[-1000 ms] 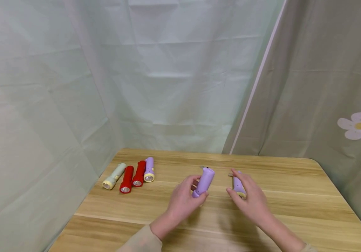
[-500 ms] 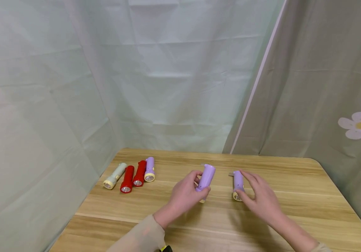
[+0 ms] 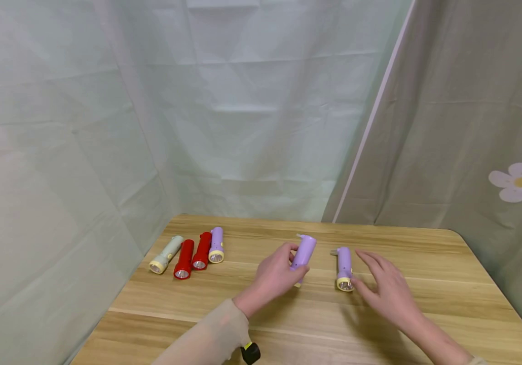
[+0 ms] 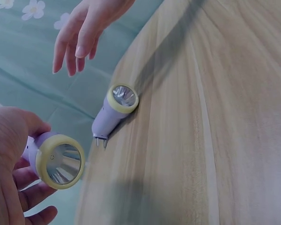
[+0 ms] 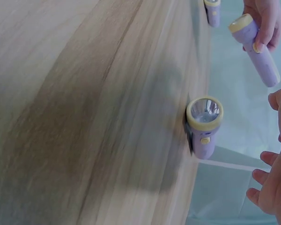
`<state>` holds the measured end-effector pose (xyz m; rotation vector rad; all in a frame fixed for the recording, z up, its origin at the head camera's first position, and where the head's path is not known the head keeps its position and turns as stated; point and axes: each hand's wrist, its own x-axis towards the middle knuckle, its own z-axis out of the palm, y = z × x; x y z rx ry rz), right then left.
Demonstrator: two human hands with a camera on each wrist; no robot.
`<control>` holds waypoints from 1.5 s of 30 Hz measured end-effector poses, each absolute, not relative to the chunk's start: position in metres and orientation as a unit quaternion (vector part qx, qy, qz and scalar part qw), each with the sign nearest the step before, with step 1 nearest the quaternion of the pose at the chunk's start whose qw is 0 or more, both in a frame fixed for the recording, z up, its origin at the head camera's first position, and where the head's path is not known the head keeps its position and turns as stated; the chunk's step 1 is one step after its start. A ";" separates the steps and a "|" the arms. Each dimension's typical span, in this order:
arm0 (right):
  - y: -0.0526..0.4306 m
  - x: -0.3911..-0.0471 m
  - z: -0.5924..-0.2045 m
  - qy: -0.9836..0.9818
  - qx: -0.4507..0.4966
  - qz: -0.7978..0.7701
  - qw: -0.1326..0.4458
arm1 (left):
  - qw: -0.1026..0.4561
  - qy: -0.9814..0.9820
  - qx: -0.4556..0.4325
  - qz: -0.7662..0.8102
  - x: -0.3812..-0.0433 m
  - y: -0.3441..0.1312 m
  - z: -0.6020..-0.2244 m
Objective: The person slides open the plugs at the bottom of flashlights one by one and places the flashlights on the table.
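Over the surface (image 3: pixel 430 289), the left hand (image 3: pixel 275 276) is gripping a purple flashlight (image 3: pixel 305 250).
The right hand (image 3: pixel 389 290) is hovering, spread, beside a second flashlight (image 3: pixel 344 261).

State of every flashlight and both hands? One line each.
Held purple flashlight: raised, tilted, no glow, prong out.
Right-hand-side purple flashlight: lying, no glow, prongs out.
Leftmost purple flashlight: lying, no glow.
Left red flashlight: lying, no glow.
Right red flashlight: lying, no glow.
Pale green flashlight: lying, no glow.
Left hand: gripping held purple flashlight.
Right hand: holding nothing.
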<state>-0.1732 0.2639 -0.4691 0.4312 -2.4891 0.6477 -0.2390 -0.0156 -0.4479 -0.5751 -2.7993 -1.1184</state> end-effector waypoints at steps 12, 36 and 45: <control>0.272 -0.173 -0.479 -0.930 0.170 0.176 0.274 | 0.009 -0.923 -0.162 -0.348 -0.249 -0.004 -0.456; 0.275 -0.167 -0.495 -0.948 0.162 0.135 0.240 | -0.036 -0.943 -0.102 -0.314 -0.270 0.034 -0.473; 0.276 -0.165 -0.498 -0.946 0.169 0.129 0.246 | -0.056 -0.947 -0.076 -0.306 -0.277 0.048 -0.480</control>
